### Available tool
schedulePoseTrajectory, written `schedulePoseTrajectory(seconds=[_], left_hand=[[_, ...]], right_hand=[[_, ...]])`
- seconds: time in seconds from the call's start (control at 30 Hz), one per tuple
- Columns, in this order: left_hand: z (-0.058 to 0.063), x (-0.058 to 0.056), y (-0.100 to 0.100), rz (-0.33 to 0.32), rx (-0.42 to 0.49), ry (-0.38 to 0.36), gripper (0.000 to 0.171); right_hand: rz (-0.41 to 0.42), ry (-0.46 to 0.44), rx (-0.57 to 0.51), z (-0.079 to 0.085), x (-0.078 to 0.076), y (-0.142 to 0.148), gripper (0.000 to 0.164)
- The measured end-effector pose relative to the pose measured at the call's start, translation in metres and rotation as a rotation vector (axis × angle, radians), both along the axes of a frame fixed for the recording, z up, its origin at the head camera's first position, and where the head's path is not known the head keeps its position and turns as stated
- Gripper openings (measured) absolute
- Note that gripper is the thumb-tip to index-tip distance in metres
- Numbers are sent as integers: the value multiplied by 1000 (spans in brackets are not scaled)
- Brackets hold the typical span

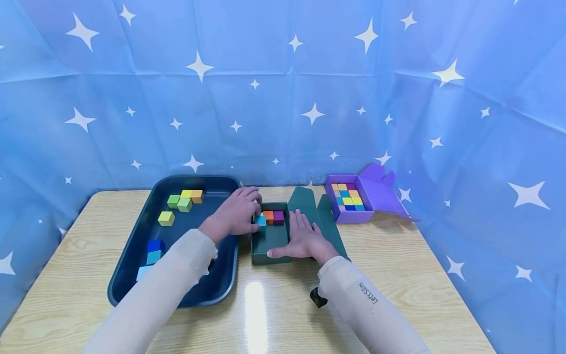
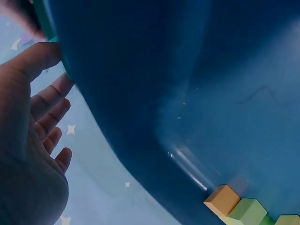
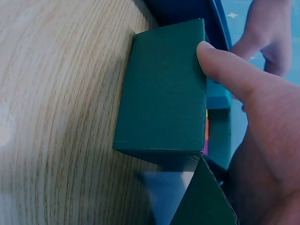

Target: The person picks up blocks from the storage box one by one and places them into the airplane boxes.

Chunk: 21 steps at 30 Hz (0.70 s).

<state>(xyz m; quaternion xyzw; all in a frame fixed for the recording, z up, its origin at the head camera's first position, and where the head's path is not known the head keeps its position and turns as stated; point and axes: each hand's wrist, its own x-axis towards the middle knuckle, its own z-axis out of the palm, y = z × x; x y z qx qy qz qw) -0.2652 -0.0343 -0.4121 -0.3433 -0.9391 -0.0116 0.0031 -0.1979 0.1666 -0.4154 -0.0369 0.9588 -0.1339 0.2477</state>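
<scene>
Left hand (image 1: 232,214): stretched past the right rim of the tray (image 1: 227,287), back uppermost, with knuckles arched and wrist low; pinching the cyan cube (image 1: 260,221) between thumb and fingertips. Seen from the left wrist, with the remaining fingers loosely bent and fanned apart below the pinch.

Right hand (image 1: 302,241): spread wide over the right end of the green box (image 1: 263,259), back uppermost, with four fingers straight and pointing away from the body; grasping nothing. Braced by an outstretched thumb against the top edge of the front wall, as shown from the right wrist.

Sleeves: both off-white; the left sleeve (image 1: 163,285) slanting across the tray, the right sleeve (image 1: 367,305), marked with small lettering, angling in from the lower right.

Cyan cube: in the left hand's pinch at the left side of the green box, just beside the orange cube (image 1: 268,217); hard to tell whether touching the box floor.

Green box: open on the table (image 1: 380,275), just right of the tray, with lid folded out to the right; holding the orange cube beside a purple cube (image 1: 278,218) along the back wall.

Tray: dark blue, with green, yellow and orange cubes (image 1: 184,205) toward the back and blue cubes (image 1: 154,257) nearer the front.

Purple box (image 1: 353,217): open at the back right, packed with many-coloured cubes (image 1: 351,200).

Backdrop (image 1: 265,64): blue, scattered with white stars.
</scene>
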Motion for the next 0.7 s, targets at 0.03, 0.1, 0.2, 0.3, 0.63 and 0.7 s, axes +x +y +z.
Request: schedulePoseTrajectory(seconds=[0.03, 0.1, 0.2, 0.3, 0.63, 0.7], left_hand=[[-1, 0, 1, -2, -13, 1, 32], [-4, 0, 3, -8, -43, 7, 34], [-6, 0, 7, -3, -80, 5, 37], [-8, 1, 13, 5, -117, 9, 40], [-14, 4, 27, 42, -248, 74, 37], [-14, 5, 28, 43, -257, 85, 36]], right_hand=[[0, 0, 1, 0, 0, 0, 125], [0, -1, 1, 0, 0, 0, 125], [-1, -3, -1, 0, -1, 0, 125], [-4, -2, -5, 0, 0, 1, 125], [3, 5, -11, 1, 1, 1, 126], [4, 3, -8, 0, 1, 0, 126]])
